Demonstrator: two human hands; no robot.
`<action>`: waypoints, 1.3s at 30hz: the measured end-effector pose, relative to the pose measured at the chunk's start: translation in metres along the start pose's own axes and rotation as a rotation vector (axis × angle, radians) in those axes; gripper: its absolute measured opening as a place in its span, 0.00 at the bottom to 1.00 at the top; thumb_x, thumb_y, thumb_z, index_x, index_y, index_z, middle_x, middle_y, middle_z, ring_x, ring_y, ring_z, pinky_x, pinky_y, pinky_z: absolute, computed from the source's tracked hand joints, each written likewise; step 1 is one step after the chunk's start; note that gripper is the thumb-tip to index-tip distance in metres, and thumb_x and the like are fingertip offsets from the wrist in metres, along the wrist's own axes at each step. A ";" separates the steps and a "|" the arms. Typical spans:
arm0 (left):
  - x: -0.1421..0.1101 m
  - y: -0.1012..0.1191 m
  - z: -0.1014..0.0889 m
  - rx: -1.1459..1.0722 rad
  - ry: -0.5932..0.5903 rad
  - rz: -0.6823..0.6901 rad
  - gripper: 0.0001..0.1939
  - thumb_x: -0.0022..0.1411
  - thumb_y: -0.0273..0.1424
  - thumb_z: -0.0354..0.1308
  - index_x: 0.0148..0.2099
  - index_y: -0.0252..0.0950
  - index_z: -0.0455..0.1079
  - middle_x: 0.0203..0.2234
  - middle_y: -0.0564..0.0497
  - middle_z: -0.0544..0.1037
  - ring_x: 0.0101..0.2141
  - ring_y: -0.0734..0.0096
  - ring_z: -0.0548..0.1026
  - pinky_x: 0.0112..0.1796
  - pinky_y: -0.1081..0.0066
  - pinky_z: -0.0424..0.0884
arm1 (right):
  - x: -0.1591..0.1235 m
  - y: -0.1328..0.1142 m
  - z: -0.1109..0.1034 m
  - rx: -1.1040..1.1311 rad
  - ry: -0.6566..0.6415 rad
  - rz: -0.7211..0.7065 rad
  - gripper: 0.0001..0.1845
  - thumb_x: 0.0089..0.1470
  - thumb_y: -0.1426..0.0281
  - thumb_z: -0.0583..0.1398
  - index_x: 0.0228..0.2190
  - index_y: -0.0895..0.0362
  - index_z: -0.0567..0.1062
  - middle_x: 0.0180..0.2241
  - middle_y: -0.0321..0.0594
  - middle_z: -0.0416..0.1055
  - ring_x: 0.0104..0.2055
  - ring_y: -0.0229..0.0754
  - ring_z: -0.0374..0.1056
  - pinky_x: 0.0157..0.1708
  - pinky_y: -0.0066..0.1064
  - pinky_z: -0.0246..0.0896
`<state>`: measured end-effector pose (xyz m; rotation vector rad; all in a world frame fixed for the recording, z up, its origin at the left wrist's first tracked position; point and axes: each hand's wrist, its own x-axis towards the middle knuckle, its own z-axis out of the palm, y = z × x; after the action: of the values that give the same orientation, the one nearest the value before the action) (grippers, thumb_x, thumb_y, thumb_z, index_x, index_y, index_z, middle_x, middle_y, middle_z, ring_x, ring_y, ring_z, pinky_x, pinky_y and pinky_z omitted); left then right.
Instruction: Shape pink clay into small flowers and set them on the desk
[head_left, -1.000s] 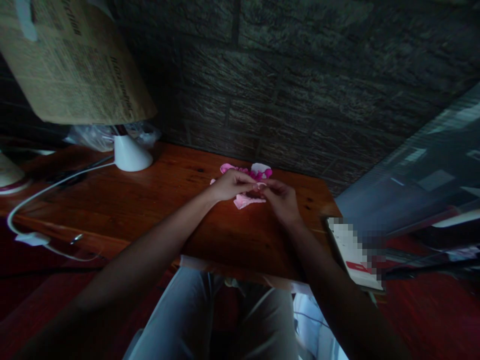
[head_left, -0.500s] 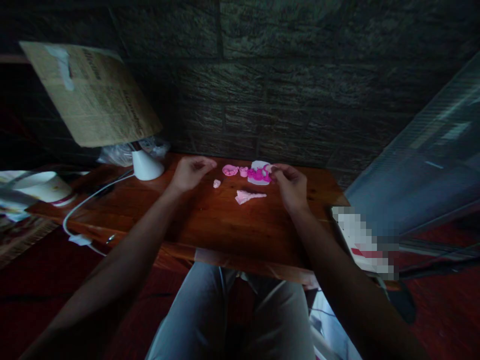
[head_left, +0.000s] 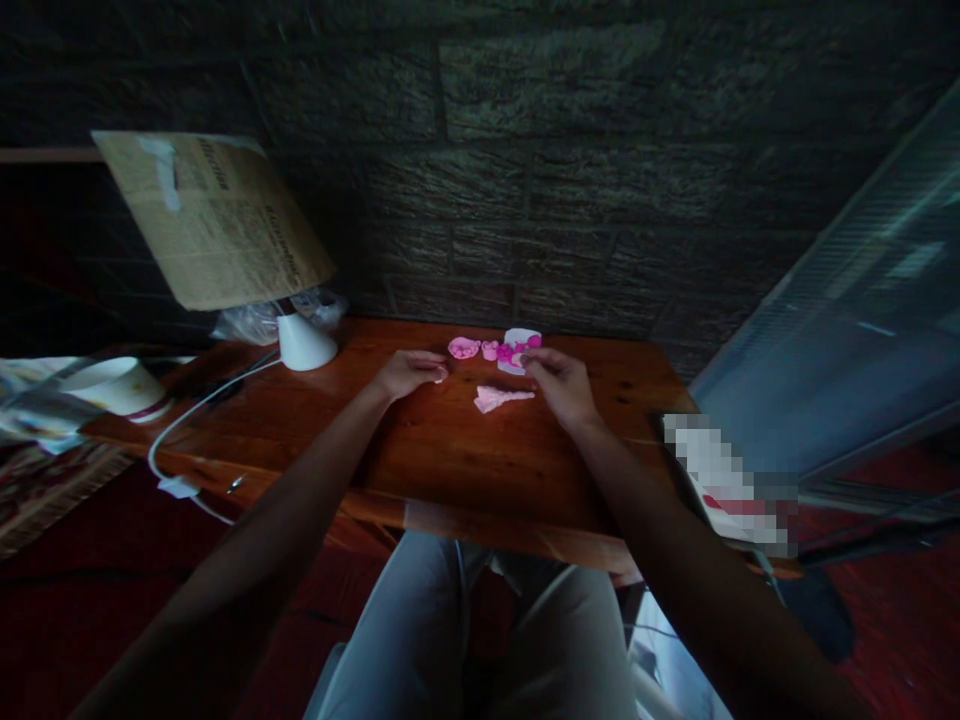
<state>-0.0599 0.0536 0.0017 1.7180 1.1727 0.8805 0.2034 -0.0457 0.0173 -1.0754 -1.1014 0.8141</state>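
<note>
My left hand (head_left: 409,374) is on the table with its fingers closed round a small pale pink clay lump (head_left: 441,376), mostly hidden by the fingertips. My right hand (head_left: 564,384) pinches a small pale pink clay piece (head_left: 519,359) over the magenta clay pieces (head_left: 507,354), which lie on a white sheet (head_left: 521,334). Between the hands are a pink dish-shaped clay piece (head_left: 463,348) and a smaller pink clay piece (head_left: 490,350). Nearer me lies a pale pink clay piece (head_left: 501,398), wide at the left and narrow at the right.
A lamp (head_left: 306,343) with a paper shade stands at the table's (head_left: 450,460) left, a clear plastic bag (head_left: 246,324) behind it. Its white cord (head_left: 161,430) hangs over the front edge. Further left is a paper cup (head_left: 116,385). A dark brick wall (head_left: 585,180) closes the back.
My hands have come apart from their meeting point. The left swung out left, then returned onto the small lump. The right moved out with its pale piece, then back over the magenta pieces.
</note>
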 end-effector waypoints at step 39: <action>-0.016 -0.007 -0.031 0.698 -0.017 0.304 0.17 0.61 0.33 0.62 0.52 0.39 0.79 0.44 0.47 0.85 0.44 0.59 0.82 0.46 0.64 0.74 | -0.009 -0.005 0.011 0.261 -0.303 0.291 0.24 0.37 0.53 0.76 0.34 0.53 0.82 0.28 0.36 0.80 0.29 0.35 0.73 0.32 0.29 0.70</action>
<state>-0.0950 0.0477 0.0060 2.5111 1.3203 0.6593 0.1899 -0.0526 0.0200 -0.9198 -1.0633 1.3491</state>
